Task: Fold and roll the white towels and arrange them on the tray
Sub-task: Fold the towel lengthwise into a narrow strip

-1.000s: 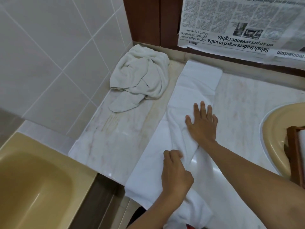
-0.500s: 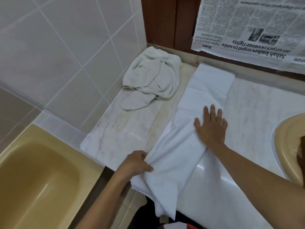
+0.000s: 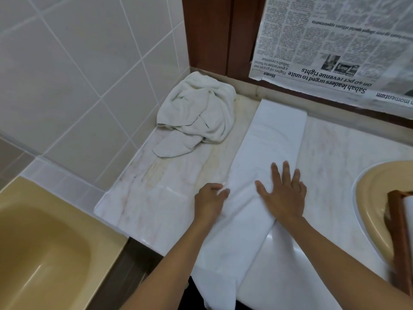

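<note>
A long, folded white towel [image 3: 268, 153] lies on the pale marble table [image 3: 156, 198], its near end hanging off the front edge. The right hand [image 3: 282, 193] presses it flat, fingers spread; the left hand [image 3: 210, 198] appears to pinch its left edge.

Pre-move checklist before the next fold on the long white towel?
1. Right hand flat, pinning the long white towel: ok.
2. Left hand grips the towel's left edge: ok.
3. Towel's far end flat on the marble counter: ok.
4. Near end fully on the counter: not ok, it hangs over the front edge.
5. Crumpled towel apart from the working towel: ok.
6. Free room in the wooden tray: cannot tell, mostly out of frame.
</note>
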`<action>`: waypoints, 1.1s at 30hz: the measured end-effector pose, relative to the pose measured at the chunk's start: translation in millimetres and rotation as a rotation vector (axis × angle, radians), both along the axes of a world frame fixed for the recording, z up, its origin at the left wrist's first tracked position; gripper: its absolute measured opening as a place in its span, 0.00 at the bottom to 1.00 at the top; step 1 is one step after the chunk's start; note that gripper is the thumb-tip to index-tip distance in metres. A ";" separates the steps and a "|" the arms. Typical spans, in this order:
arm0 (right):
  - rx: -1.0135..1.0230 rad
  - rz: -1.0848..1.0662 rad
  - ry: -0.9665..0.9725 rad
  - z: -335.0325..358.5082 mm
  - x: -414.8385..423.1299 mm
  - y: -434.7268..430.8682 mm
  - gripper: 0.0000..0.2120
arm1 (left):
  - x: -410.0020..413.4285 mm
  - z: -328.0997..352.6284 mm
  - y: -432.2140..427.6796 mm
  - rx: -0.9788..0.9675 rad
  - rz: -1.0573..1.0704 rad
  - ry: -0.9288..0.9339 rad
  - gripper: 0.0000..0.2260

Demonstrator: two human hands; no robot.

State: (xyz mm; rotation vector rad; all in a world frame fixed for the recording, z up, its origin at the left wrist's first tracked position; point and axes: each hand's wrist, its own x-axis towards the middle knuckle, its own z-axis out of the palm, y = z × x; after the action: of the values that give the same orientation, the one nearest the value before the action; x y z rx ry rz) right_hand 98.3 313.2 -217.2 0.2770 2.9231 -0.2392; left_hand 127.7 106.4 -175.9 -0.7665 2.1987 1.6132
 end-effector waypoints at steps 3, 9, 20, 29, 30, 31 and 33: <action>-0.023 -0.010 -0.049 3.8 -2.5 -0.1 0.37 | 14.9 -6.3 -1.7 -0.268 -0.188 0.038 0.17; -0.072 0.033 0.052 27.3 -13.5 -36.1 0.35 | -18.4 6.7 11.5 -0.484 -0.263 -0.015 0.22; -0.065 0.260 -0.115 6.4 -50.7 -57.9 0.27 | -54.8 -7.2 14.7 -0.556 -0.267 -0.001 0.16; -0.167 0.164 -0.104 19.9 -62.2 -62.1 0.27 | -41.7 1.6 15.9 -0.315 -0.136 0.015 0.17; -0.119 0.172 -0.069 21.3 -55.0 -61.2 0.27 | -41.6 1.0 11.6 -0.304 -0.124 0.019 0.16; -0.073 0.184 -0.039 21.9 -46.0 -60.9 0.28 | -41.9 -0.1 6.6 -0.341 -0.145 0.026 0.13; -0.041 0.197 -0.018 17.1 -25.8 -61.3 0.29 | -43.3 -2.9 -1.2 -0.469 -0.218 0.051 0.11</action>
State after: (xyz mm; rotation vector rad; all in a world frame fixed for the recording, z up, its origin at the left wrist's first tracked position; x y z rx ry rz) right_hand 72.5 251.9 -200.1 -0.0148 2.8973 -0.2642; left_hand 84.4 105.2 -178.8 -0.5736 2.6309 1.0353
